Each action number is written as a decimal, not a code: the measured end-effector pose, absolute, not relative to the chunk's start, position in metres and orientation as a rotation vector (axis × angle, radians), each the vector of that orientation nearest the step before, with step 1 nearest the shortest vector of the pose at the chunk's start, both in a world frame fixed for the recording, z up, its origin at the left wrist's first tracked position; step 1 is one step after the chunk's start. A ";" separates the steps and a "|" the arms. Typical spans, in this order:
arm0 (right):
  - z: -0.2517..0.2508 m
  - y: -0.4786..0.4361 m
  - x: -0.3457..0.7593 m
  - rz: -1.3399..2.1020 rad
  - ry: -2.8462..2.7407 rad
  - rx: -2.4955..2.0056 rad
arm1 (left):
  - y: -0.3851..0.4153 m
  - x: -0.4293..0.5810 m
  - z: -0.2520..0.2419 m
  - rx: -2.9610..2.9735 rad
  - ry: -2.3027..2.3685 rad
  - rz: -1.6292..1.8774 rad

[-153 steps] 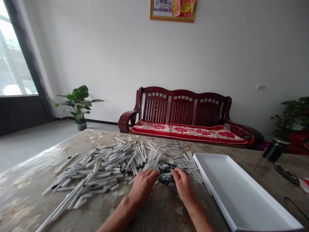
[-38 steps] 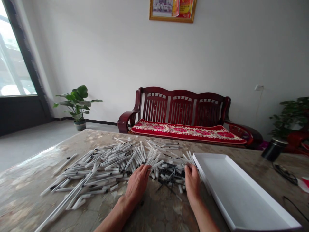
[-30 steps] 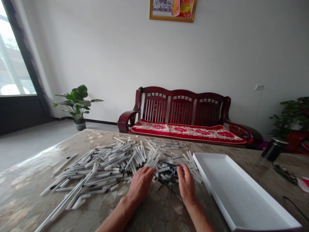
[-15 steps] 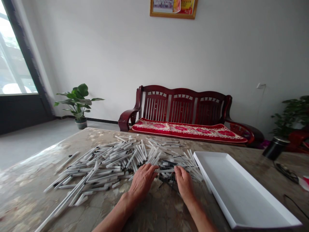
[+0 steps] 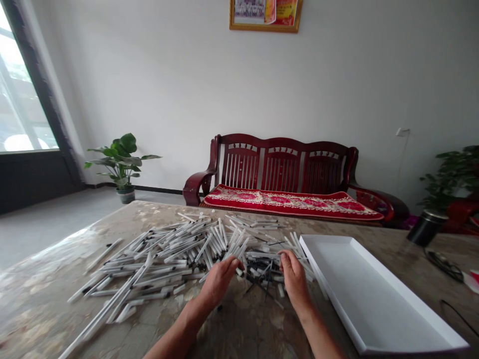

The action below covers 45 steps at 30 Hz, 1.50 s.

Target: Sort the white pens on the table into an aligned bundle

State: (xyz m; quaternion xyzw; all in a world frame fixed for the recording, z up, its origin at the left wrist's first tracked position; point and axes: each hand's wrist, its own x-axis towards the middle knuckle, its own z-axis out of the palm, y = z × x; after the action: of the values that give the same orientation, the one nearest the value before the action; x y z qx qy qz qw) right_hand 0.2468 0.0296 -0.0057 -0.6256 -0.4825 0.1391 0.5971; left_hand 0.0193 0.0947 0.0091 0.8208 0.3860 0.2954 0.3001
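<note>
A large heap of white pens (image 5: 187,244), many with black ends, lies across the table in front of me. My left hand (image 5: 221,275) is closed at the heap's near edge, with the pale end of a white pen (image 5: 239,271) showing beneath its fingertips. To the right, my right hand (image 5: 294,271) is curled in a pinch; what it holds, if anything, is hidden by the fingers. Between the hands, thin black sticks (image 5: 265,281) and short pale pieces lie in a loose cluster. A white shallow tray (image 5: 374,294) sits right of my right hand.
The patterned table (image 5: 149,339) carries all of this. A black cylinder (image 5: 427,228) and a dark cable (image 5: 443,267) are at the right. Behind the table stands a red wooden bench (image 5: 282,164), with a potted plant (image 5: 125,164) at the left.
Both hands held a white pen between them before. Now they are apart: my right hand has moved right and the left slightly left and down. The cluster between them is more exposed.
</note>
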 end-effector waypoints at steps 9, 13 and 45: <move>-0.014 0.031 0.228 0.315 -1.084 -1.373 | 0.097 0.028 -0.005 2.215 1.074 1.127; -0.017 0.030 0.212 0.439 -1.138 -1.289 | 0.094 0.031 -0.005 2.216 1.000 1.100; -0.026 0.023 0.208 0.109 -1.519 -1.347 | 0.126 -0.028 0.015 2.444 2.001 0.577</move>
State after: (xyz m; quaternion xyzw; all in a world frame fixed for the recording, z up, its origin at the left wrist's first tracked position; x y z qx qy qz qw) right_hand 0.2082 0.0229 -0.0263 -0.5635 -0.6352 0.0455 0.5262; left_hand -0.0278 0.1257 0.0153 0.7606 0.6229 0.1797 -0.0346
